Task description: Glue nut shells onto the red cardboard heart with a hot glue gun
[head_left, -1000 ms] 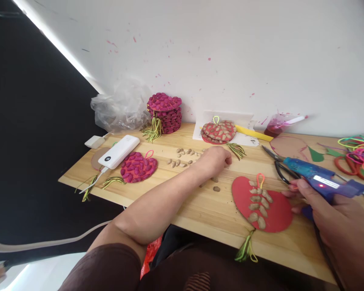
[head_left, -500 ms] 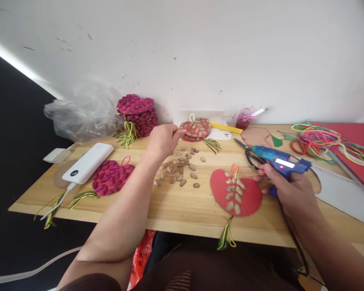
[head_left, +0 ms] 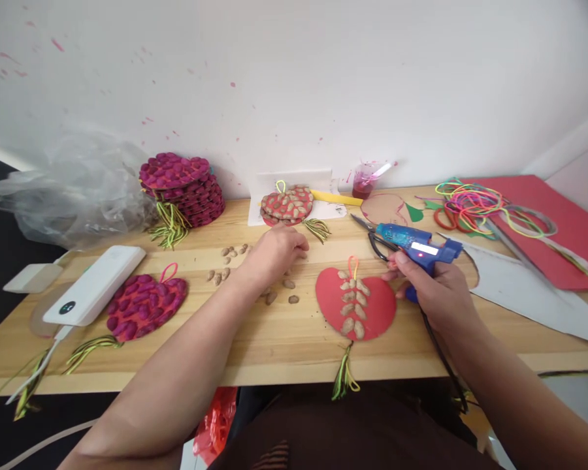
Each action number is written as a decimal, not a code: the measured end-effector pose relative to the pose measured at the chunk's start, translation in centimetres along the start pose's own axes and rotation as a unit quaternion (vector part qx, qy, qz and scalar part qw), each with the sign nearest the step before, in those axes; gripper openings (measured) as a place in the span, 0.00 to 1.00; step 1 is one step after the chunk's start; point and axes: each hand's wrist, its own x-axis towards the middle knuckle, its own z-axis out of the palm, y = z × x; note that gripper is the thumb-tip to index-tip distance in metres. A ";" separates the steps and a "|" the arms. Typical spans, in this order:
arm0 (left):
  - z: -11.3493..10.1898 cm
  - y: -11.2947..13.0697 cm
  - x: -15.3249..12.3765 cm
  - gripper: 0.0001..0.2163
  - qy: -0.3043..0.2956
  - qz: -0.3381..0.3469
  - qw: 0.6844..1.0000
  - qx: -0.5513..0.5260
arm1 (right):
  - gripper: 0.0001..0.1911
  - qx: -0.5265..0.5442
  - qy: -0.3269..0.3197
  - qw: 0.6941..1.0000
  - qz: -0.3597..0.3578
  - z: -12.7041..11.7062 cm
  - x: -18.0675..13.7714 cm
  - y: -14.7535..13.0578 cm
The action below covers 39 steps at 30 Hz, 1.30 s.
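Glue gun [head_left: 411,247]: clasped in the right hand [head_left: 443,284]; presumably light, rigid, best held by its handle. Red card [head_left: 329,300]: laid between the hands on the worktop [head_left: 274,343]; probably bendable, best lifted by its edge. Left hand [head_left: 277,254]: held over loose peanuts [head_left: 218,279]; any pinch hidden.

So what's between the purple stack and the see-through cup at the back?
In the head view, between the purple stack and the cup are peanut-covered red pieces, white paper and a yellow strip.

The glue gun [head_left: 402,236] shows two blues. Tan shells [head_left: 347,307] stripe a red cutout [head_left: 382,301]; pink spatters [head_left: 232,84] fleck the white wall [head_left: 284,72].
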 end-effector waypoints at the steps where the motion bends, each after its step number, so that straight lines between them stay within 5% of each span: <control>1: 0.1 0.0 0.0 0.07 -0.005 0.001 1.000 -0.002 | 0.18 -0.001 -0.003 1.000 -0.001 0.0 0.0 0.0; 17: 0.3 -0.1 0.0 0.07 -0.026 -0.035 0.999 -0.003 | 0.16 -0.032 -0.025 0.999 -0.008 -0.1 -0.2 -0.5; 24: -0.6 -0.5 -0.2 0.06 0.015 -0.011 1.000 0.003 | 0.15 -0.022 -0.029 0.999 -0.034 -0.2 -0.1 -0.3; 39: -0.4 -0.1 0.3 0.09 -0.038 -0.075 0.996 0.036 | 0.16 -0.010 -0.029 0.999 -0.031 -0.1 -0.1 -0.3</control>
